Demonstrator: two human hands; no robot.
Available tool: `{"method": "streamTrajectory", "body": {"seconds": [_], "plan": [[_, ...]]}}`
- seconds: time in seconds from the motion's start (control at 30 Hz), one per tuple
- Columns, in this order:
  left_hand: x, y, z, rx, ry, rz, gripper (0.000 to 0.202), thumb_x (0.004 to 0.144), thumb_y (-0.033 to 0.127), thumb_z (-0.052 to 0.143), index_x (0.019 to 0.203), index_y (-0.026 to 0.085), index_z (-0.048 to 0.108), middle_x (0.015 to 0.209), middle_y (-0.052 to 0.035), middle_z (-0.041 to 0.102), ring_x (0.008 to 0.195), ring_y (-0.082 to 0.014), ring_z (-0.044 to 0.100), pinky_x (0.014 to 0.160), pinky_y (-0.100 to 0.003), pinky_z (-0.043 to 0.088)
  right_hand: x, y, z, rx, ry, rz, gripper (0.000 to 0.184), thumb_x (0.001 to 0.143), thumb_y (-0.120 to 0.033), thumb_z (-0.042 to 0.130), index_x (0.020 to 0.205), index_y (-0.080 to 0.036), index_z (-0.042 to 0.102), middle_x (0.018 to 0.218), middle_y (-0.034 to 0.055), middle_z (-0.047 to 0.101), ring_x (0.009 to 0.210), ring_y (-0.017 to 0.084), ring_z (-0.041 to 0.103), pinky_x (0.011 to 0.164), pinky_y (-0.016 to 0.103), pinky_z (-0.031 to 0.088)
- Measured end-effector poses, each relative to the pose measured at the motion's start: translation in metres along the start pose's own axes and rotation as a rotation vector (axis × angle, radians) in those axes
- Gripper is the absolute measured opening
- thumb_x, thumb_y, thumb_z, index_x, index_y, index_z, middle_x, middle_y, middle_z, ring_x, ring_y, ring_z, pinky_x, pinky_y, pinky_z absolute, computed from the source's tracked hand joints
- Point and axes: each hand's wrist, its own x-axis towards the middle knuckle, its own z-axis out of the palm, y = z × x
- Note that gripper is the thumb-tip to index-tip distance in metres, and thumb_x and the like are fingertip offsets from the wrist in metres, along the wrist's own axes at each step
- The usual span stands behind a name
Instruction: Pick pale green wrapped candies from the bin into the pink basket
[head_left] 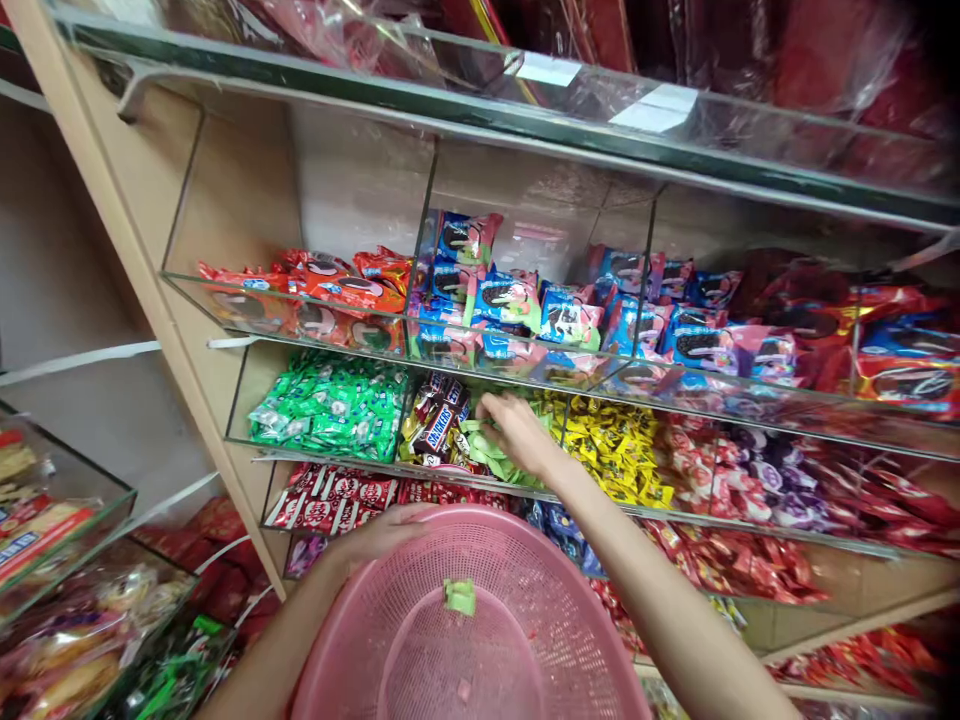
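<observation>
A wooden rack [146, 270] of glass sweet-shelves rises here, a pink mesh basket [480, 650] before it, its rim clasped by the left hand [386, 533]. The right hand [517, 430] dips among green-wrapped candies [491, 455], its grip unclear to me; one green packet [459, 597] lies in the basket.

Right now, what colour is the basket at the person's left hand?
Pink; the basket shows best in the head view.

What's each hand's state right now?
Left hand: holding the pink basket by its rim.
Right hand: at the light-green packets; grip cannot be told.
</observation>
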Motion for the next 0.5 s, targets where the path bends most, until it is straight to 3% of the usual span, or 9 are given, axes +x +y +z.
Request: {"method": "streamTrajectory", "body": {"seconds": [0.17, 0.33, 0.43, 0.5], "plan": [[0.001, 0.005, 0.003, -0.026, -0.007, -0.016, 0.062, 0.071, 0.041, 0.069, 0.124, 0.014, 0.052, 0.120, -0.0115, 0.057, 0.105, -0.0241, 0.056, 0.091, -0.035, 0.042, -0.012, -0.006, -0.013, 0.106, 0.102, 0.009, 0.012, 0.079, -0.008, 0.046, 0.085, -0.018, 0.050, 0.079, 0.0019, 0.056, 0.076, 0.016, 0.043, 0.071, 0.027, 0.032], [0.002, 0.007, 0.002, -0.009, -0.018, 0.009, 0.058, 0.075, 0.038, 0.065, 0.126, 0.015, 0.049, 0.125, -0.0102, 0.054, 0.109, -0.0227, 0.053, 0.093, -0.033, 0.041, -0.060, -0.035, -0.043, 0.352, 0.237, 0.109, 0.002, 0.083, -0.018, 0.049, 0.083, -0.019, 0.051, 0.083, 0.0032, 0.056, 0.082, 0.017, 0.047, 0.073, 0.029, 0.035], [0.005, 0.005, 0.000, 0.005, -0.065, 0.024, 0.055, 0.077, 0.037, 0.063, 0.126, 0.016, 0.049, 0.122, -0.0096, 0.055, 0.106, -0.0219, 0.055, 0.092, -0.032, 0.042, -0.093, -0.052, -0.038, 0.681, 0.038, 0.199, 0.002, 0.082, -0.020, 0.052, 0.080, -0.018, 0.052, 0.081, 0.0007, 0.056, 0.075, 0.013, 0.049, 0.069, 0.026, 0.037], [0.007, 0.004, -0.001, 0.027, -0.063, 0.030, 0.055, 0.077, 0.037, 0.062, 0.127, 0.017, 0.049, 0.122, -0.0096, 0.056, 0.104, -0.0219, 0.055, 0.090, -0.032, 0.043, -0.109, -0.056, -0.013, 0.855, -0.174, 0.248, 0.002, 0.078, -0.018, 0.055, 0.079, -0.018, 0.054, 0.075, -0.0016, 0.055, 0.068, 0.011, 0.047, 0.063, 0.023, 0.037]]}}
